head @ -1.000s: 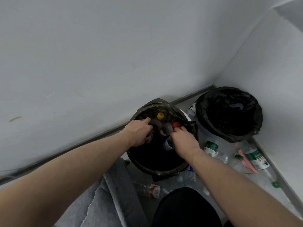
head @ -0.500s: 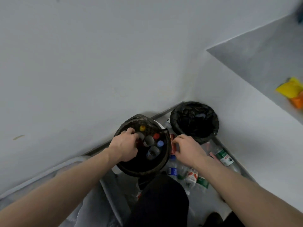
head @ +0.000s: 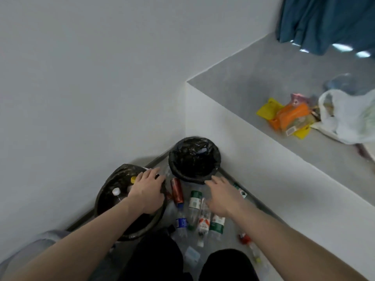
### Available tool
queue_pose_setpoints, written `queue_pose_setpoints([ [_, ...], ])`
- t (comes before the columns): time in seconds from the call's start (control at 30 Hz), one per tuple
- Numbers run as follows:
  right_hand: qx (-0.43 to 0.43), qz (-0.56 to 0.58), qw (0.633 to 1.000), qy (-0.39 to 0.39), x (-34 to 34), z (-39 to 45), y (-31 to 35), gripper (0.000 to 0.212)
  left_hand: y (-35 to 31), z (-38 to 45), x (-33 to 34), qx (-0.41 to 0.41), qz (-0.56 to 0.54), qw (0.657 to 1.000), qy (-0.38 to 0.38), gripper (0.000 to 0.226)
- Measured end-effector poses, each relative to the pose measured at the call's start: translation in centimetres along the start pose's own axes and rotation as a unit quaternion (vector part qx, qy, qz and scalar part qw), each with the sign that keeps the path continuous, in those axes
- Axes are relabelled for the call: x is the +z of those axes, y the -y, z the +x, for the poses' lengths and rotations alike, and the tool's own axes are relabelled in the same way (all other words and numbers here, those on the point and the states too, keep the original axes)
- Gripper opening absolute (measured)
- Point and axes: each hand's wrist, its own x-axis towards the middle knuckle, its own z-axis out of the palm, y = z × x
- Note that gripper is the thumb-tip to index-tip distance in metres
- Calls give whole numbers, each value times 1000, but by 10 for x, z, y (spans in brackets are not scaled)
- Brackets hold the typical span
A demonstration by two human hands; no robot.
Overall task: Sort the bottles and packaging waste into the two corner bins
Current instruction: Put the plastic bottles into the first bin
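Two black-lined bins stand in the floor corner. The left bin (head: 105, 191) holds upright bottles with a yellow cap (head: 133, 179) and a white cap (head: 116, 191). My left hand (head: 147, 192) rests over its right rim, fingers extended. The right bin (head: 193, 159) looks empty. My right hand (head: 220, 196) hovers open, fingers spread, just below that bin and above loose plastic bottles (head: 194, 207) on the floor. A red can (head: 177, 190) lies between the bins.
A raised grey ledge (head: 253, 82) at right carries yellow and orange packaging (head: 284, 115) and a white plastic bag (head: 349, 118). A blue curtain (head: 324, 21) hangs behind it. My dark-clad knees (head: 158, 260) are at the bottom, with grey cloth (head: 46, 238) at left.
My head has lifted and turned right, revealing the ledge and waste. My right hand left the left bin and moved right over the floor bottles. My left hand shifted to the bin's right rim.
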Motion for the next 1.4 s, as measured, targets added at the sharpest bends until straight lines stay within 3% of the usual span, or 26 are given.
queue_pose_setpoints([
  [0.13,30,37,998,30,-30,-35,-37,76,-41,-7,-44,-5,7,999,40,65],
  [0.37,66,126,990,19,-144,-164,-44,82,-108,-82,-196,20,-18,998,61,68],
  [0.7,162,202,965,-33,-305,-373,-32,65,-180,-207,-349,69,-64,994,51,72],
  [1.0,222,196,954,-58,-328,-461,-135,73,-303,-227,-401,106,-46,993,2,73],
  [1.4,215,165,962,-35,-307,-604,-299,75,-507,-303,-379,80,-94,992,-2,70],
])
